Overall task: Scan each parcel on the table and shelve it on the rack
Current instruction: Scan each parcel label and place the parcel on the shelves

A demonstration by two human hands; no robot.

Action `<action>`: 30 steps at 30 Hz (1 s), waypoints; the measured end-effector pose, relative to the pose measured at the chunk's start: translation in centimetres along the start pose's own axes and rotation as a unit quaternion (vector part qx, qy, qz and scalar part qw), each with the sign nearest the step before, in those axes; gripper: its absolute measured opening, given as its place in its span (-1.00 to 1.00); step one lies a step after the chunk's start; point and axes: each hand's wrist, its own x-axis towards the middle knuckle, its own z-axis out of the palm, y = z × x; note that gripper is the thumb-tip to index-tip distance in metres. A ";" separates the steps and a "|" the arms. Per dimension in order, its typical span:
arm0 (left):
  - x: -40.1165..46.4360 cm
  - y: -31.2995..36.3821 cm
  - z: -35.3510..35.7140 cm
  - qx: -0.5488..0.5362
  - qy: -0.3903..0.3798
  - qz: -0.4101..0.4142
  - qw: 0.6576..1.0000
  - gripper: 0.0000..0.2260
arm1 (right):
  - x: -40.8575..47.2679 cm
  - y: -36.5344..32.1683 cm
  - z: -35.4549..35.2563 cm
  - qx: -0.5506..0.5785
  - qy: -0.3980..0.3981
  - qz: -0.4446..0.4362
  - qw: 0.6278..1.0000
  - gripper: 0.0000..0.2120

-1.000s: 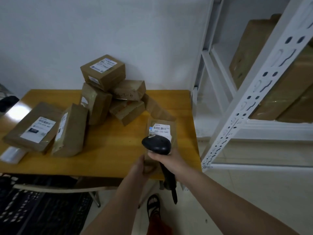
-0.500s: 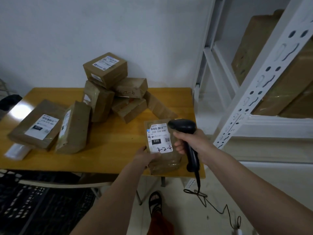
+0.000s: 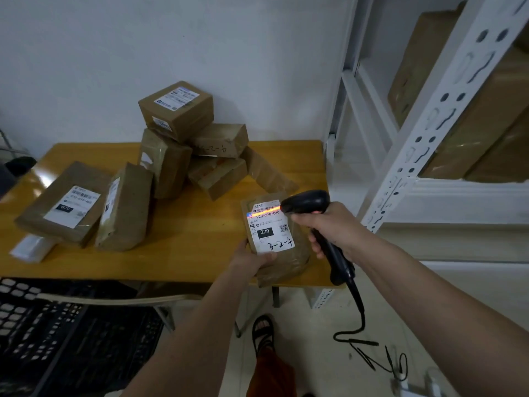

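Observation:
A brown parcel (image 3: 289,262) with a white label marked "220" and "3-2-4" lies at the near right edge of the wooden table (image 3: 183,253). My left hand (image 3: 252,260) grips its near left corner. My right hand (image 3: 332,229) holds a black corded barcode scanner (image 3: 307,202) just right of the label. A red scan line falls across the barcode at the label's top. Several more brown parcels (image 3: 177,113) are piled at the table's back. Two flat parcels (image 3: 65,204) lie at the left.
A white metal rack (image 3: 446,116) stands to the right, with large cardboard boxes (image 3: 472,121) on its shelves. A black crate (image 3: 57,333) sits under the table's left front. The scanner cable (image 3: 360,319) trails to the floor. My sandalled foot (image 3: 262,330) is below.
My right hand swung the scanner from above the parcel to its right side, uncovering the label. The red scan line now lights the barcode. My left hand kept its hold on the parcel.

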 end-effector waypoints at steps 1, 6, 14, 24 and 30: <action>0.0 -0.1 0.1 -0.002 0.001 0.001 1.000 -0.26 | -0.2 -0.1 0.0 0.000 -0.002 -0.004 1.000 -0.82; -0.3 -0.5 0.3 -0.001 0.009 0.005 1.000 -0.27 | -0.9 0.0 -0.3 0.001 -0.012 -0.006 1.000 -0.80; -0.6 -1.1 0.5 0.001 0.013 0.021 1.000 -0.29 | -1.8 0.7 -0.2 0.042 0.001 -0.012 0.999 -0.78; -0.3 -1.1 0.6 -0.004 0.011 0.010 1.000 -0.27 | -2.4 0.7 -0.1 0.057 0.005 -0.017 0.998 -0.75; -0.5 -1.3 0.5 -0.009 0.012 0.016 1.000 -0.29 | -2.2 1.3 0.0 0.068 0.015 -0.035 0.997 -0.75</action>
